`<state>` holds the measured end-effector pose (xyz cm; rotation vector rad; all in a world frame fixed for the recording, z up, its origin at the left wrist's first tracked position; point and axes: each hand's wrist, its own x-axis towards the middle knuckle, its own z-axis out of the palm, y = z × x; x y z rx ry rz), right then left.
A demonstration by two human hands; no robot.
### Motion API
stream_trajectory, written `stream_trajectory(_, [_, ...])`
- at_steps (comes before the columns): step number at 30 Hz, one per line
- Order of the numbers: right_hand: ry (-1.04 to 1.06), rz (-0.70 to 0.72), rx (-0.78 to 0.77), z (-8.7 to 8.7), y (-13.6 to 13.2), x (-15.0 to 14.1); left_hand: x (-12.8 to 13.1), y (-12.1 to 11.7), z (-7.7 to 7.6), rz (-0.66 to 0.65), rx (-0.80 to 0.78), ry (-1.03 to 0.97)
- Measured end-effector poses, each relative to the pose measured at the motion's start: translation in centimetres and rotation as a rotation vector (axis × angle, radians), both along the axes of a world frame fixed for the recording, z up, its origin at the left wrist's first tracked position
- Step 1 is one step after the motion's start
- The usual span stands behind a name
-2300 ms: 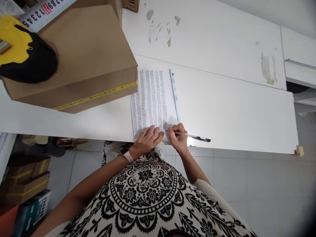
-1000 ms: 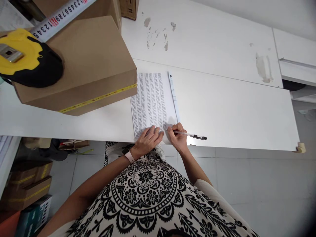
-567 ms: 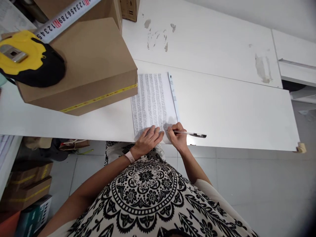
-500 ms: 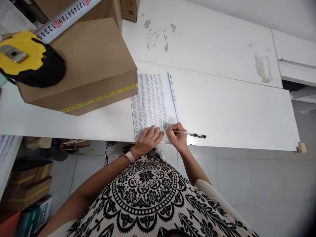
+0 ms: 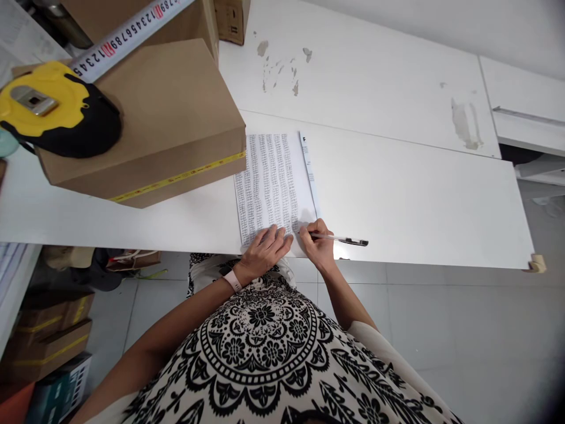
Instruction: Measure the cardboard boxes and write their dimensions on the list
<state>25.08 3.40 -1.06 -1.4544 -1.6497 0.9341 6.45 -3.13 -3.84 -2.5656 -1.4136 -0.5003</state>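
Observation:
A sheet of paper (image 5: 304,200) lies on the white table, covered in several columns of small dark handwriting too fine to read. Flat on its lower edge rests my left hand (image 5: 263,252), fingers stretched out. My right hand (image 5: 318,246) is closed around a clear pen with a black cap end (image 5: 344,239), its tip at the paper just right of the last written column. A pale blue printed strip (image 5: 309,171) shows along the paper's right side. The paper's upper left corner touches or runs close to a cardboard box.
The cardboard box (image 5: 145,112) with yellow tape stands on the table (image 5: 410,206) at left. A yellow and black tape measure (image 5: 57,109), blade pulled out, sits on it. More boxes (image 5: 57,341) are stacked low at left. A beige corner guard (image 5: 537,263) caps the table's right corner.
The view has shifted slightly, so the tape measure and box appear a little lower and to the right. Both hands and the pen hold nearly the same place on the paper.

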Motion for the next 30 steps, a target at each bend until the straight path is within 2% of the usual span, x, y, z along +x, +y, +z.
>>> stream_trajectory(7, [0.032,-0.012,-0.006,-0.23,-0.05,0.05,-0.05,0.18,0.32,-0.009,0.065,0.01])
stream_trajectory(12, [0.023,-0.014,-0.018,-0.2,-0.09,0.08,-0.04,0.21,0.23,-0.008,0.004,-0.008])
stream_trajectory(16, [0.042,-0.036,-0.009,-0.29,-0.11,0.06,-0.06,0.13,0.2,-0.008,0.016,0.001])
stream_trajectory(24, [0.033,-0.033,0.008,-0.42,-0.11,0.06,-0.03,0.37,0.93,-0.009,0.156,0.057])
stream_trajectory(30, [0.013,-0.028,0.026,-0.56,-0.06,0.12,-0.07,0.25,0.68,-0.004,0.085,0.038])
